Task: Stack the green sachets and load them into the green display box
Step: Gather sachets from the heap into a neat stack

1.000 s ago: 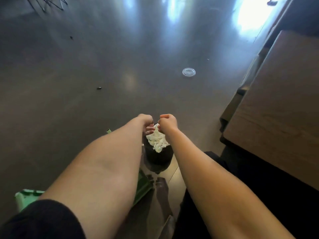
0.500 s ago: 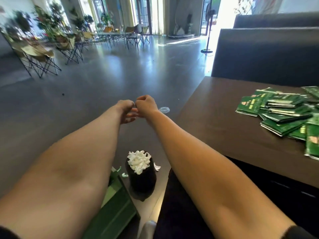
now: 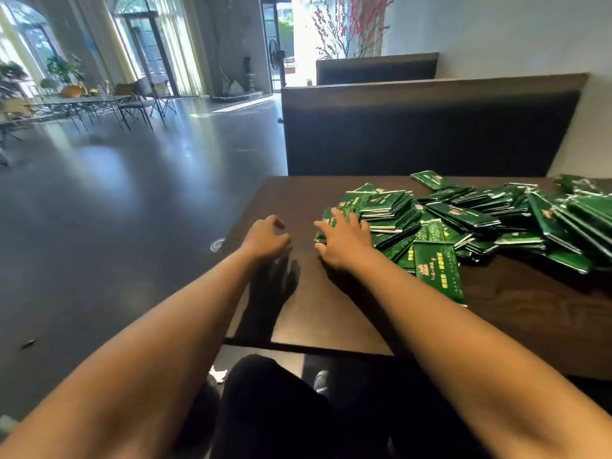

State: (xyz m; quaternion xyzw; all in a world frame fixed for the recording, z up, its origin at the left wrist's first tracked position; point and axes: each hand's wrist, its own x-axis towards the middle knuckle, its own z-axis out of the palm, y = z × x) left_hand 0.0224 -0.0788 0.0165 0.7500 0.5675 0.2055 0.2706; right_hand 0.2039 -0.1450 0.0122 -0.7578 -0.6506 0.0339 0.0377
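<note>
Flat-fingered, right hand [image 3: 342, 239] rests on glossy rectangular green sachets [image 3: 390, 210].

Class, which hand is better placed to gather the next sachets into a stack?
Right. The right hand already rests on the sachet pile's near edge; the left hand hovers over bare table.

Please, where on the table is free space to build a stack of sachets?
Bare wood lies between the left hand, the near table edge and the sachet pile. The right half is crowded; the right hand rests on its left edge.
</note>
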